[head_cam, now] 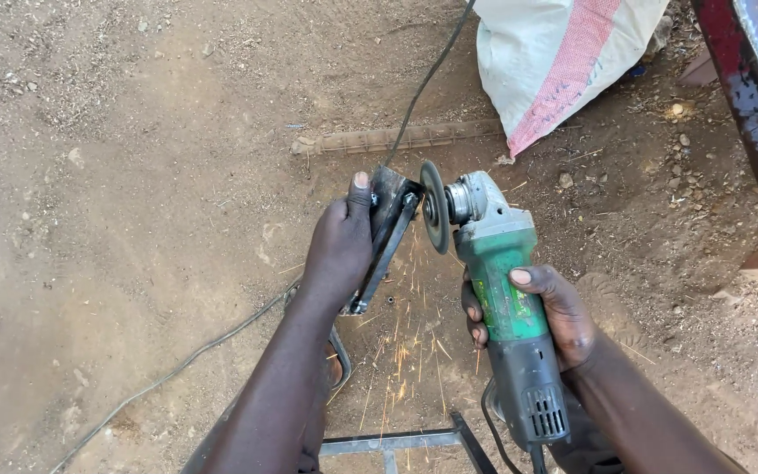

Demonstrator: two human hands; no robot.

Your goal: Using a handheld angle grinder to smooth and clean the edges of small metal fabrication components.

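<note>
Left hand (338,247) wrapped around a dark angle-iron bracket (385,235), thumb up along its top edge, holding it free in the air above the dirt ground (133,175). Right hand (544,309) closed around the green body of an angle grinder (504,290), fingers curled underneath, thumb across the top. Grinding disc (435,207) at or just beside the bracket's upper edge, no guard visible over it, orange sparks (401,355) falling between the forearms.

Likely trouble: bracket unclamped, gripped by fingers alone, so a snagging disc could twist it loose or kick the grinder back toward the body. Left thumb and fingertips very near the spinning disc; a small slip could mean a cut. Bare hands and forearms in the spark path, so burns possible. One-handed hold on the grinder, meaning less control if it jumps. Power cord (432,75) trailing across the ground behind the work, another cable (177,369) lying at lower left, both apt to catch a foot. Woven sack (563,61) near, though out of the spark fall. Metal frame (396,439) below, close under the sparks.
</note>
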